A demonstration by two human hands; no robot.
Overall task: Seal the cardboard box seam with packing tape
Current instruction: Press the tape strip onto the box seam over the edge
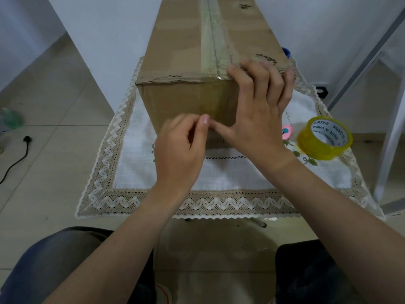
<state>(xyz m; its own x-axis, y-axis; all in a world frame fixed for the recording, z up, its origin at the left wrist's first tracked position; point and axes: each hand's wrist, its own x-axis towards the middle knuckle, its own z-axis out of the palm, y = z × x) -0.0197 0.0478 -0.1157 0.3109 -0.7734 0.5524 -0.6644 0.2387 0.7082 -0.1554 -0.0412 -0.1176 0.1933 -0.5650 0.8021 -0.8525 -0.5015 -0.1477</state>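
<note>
A brown cardboard box (182,47) stands on a small cloth-covered table (219,178). A clear tape strip (211,40) runs along its top seam and folds down over the near face. My right hand (260,106) lies spread on the box's near top corner, its fingers over the top edge and its thumb pressed low on the front face. Blurred against the same face, my left hand (182,143) has curled fingers and its thumb tip beside the right thumb. The yellowish tape roll (325,138) rests on the table to the right.
A small pink object (286,132) lies between the box and the tape roll. A blue object (286,52) peeks out behind the box's right side. White frame legs (392,119) stand to the right. A black cable and plug (24,148) lie on the tiled floor at left.
</note>
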